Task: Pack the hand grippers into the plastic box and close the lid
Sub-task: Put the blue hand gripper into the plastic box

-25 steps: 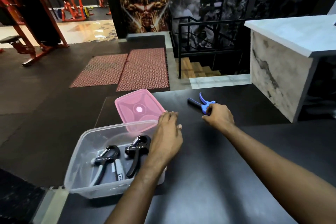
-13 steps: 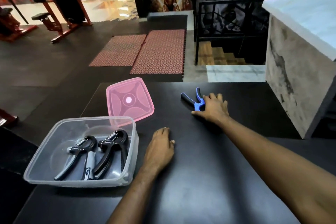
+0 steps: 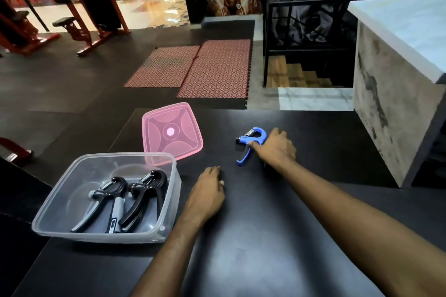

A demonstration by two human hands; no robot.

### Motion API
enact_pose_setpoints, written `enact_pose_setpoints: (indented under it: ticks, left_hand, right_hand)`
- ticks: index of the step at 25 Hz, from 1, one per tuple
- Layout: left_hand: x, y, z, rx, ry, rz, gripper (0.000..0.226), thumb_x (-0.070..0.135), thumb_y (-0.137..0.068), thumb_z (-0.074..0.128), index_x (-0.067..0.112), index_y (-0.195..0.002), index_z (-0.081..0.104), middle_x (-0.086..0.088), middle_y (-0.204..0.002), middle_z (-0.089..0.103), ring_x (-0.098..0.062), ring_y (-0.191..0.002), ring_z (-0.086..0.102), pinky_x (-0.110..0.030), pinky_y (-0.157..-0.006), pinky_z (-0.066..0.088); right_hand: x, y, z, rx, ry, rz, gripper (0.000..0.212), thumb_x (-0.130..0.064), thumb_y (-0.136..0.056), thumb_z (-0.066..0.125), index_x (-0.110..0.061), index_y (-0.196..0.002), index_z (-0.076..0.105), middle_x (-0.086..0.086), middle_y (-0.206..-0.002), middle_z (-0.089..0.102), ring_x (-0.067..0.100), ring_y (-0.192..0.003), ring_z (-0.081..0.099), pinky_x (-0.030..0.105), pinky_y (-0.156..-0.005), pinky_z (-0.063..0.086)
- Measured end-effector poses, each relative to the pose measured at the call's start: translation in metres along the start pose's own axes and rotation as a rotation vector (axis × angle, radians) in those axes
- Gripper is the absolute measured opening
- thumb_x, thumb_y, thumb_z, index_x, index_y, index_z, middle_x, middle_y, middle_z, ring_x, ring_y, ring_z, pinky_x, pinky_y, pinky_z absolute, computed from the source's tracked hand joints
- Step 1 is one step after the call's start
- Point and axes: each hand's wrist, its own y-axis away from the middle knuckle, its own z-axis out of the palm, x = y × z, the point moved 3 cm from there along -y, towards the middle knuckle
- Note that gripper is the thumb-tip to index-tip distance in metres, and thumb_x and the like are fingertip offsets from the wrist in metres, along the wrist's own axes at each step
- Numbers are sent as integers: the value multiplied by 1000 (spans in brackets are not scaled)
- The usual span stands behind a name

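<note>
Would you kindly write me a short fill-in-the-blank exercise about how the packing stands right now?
1. The clear plastic box holds ____ black hand grippers.
2. The right hand touches the ____ hand gripper on the black table.
3. The pink square lid lies ____ the box.
4. The left hand rests palm-down, holding ____.

Missing: two; blue; behind; nothing

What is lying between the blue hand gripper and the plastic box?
Head view: only the left hand on bare black table separates blue gripper from box.
</note>
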Motion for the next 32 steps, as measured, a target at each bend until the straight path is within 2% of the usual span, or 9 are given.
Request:
enact_pose_setpoints:
  ticks: [4,8,12,15,18,23,26,30,32]
  left_hand:
    - [4,4,-20,33,-10,54,44,17,-94,45,10,-137,47,-6,-140,50,-23,-129,50,-32,-106,38]
    - [1,9,-52,131,4,112,46,19,-95,46,14,-141,46,-1,-145,48,-20,-132,47,-31,-109,36]
    - [-6,18,-89,227,22,199,41,12,-93,48,10,-134,53,-7,-135,57,-24,-124,53,-28,-104,37]
    - [-30,25,-120,300,45,237,40,10,-91,48,11,-131,56,-7,-133,59,-23,-123,53,-27,-104,36]
    - [-68,35,-155,372,102,275,39,10,-92,47,12,-129,58,-5,-131,60,-21,-122,55,-28,-104,38]
    - [-160,54,-212,423,102,271,38,7,-91,48,9,-127,60,-6,-130,61,-21,-121,56,-29,-102,41]
    - [-223,62,-236,388,71,215,39,8,-89,48,8,-127,59,-8,-129,61,-23,-121,56,-31,-101,42]
    - [-276,69,-230,165,69,191,46,14,-91,48,9,-137,48,-12,-143,50,-26,-136,44,-35,-111,36]
    - [-286,75,-225,96,149,226,43,20,-95,43,13,-138,45,-8,-141,51,-26,-132,48,-35,-107,40]
  right_hand:
    - [-10,6,9,-89,-42,42,58,-45,-80,69,-12,-127,57,12,-120,64,33,-110,63,36,-81,52]
    - [-20,17,5,-119,33,69,39,-13,-81,63,-6,-119,63,15,-118,63,33,-108,64,36,-81,55]
    - [-36,35,-2,-89,15,44,35,-13,-78,64,-6,-112,66,16,-116,65,35,-107,64,35,-80,56]
    - [-69,59,-11,-28,12,17,27,-11,-75,63,-7,-101,69,14,-104,68,33,-97,66,32,-69,54]
    - [-116,88,-20,57,-6,-28,20,-4,-69,59,-7,-87,68,14,-90,70,34,-86,68,32,-62,55]
    - [-195,144,-16,160,-32,-79,14,-4,-68,57,-7,-79,65,12,-71,69,32,-68,66,30,-58,54]
    - [-239,182,8,174,-25,-92,19,-7,-64,56,-9,-80,66,8,-68,67,32,-70,66,29,-58,52]
    - [-282,224,44,141,40,-159,17,-11,-70,58,-12,-86,65,11,-81,66,34,-76,60,28,-62,46]
    - [-295,242,61,83,67,-183,9,-13,-73,59,-14,-82,61,9,-79,64,31,-75,56,28,-60,42]
